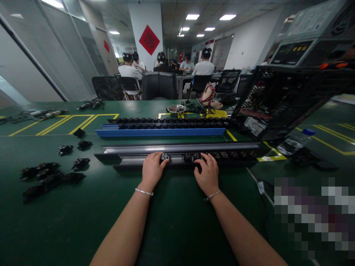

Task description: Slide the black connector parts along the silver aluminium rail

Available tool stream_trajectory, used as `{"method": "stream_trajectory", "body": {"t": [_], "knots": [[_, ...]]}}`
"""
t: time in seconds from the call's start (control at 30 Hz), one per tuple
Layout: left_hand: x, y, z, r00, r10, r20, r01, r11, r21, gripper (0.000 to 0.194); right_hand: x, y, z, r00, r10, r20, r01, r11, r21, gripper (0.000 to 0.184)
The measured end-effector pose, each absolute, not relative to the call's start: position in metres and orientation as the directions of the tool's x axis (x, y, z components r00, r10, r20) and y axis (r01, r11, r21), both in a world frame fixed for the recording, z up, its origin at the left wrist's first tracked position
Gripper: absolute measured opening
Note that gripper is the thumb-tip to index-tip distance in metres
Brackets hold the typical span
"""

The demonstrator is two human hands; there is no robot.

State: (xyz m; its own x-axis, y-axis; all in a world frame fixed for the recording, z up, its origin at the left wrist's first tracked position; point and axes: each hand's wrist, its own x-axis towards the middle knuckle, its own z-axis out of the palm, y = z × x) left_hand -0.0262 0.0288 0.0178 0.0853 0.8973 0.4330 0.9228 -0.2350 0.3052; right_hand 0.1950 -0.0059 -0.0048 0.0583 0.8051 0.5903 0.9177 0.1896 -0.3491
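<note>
1. Head view: the long, dark metal channel rail (177, 160) lies crosswise on the green table, under both hands' fingertips.
2. A small grey-and-black component (164, 157) sits in it, pinched between the left hand's (152, 170) thumb and forefinger.
3. The right hand (206, 173) curves its fingers around another small black component (197, 156); whether it grips cannot be told.
4. Both forearms reach forward, palms down.

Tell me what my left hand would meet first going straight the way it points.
Past the small part it touches, your left hand would probably first meet the long silver-and-black rail lying just behind, though depth is hard to judge.
</note>
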Motion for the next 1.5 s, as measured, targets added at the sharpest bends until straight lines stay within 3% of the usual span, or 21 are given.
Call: {"method": "stream_trajectory", "body": {"t": [1.5], "knots": [[-0.057,0.031,0.022,0.098,0.917,0.386,0.926,-0.226,0.303,0.035,0.196,-0.006,-0.006,0.045,0.789,0.613,0.914,0.215,-0.344,0.019]]}}
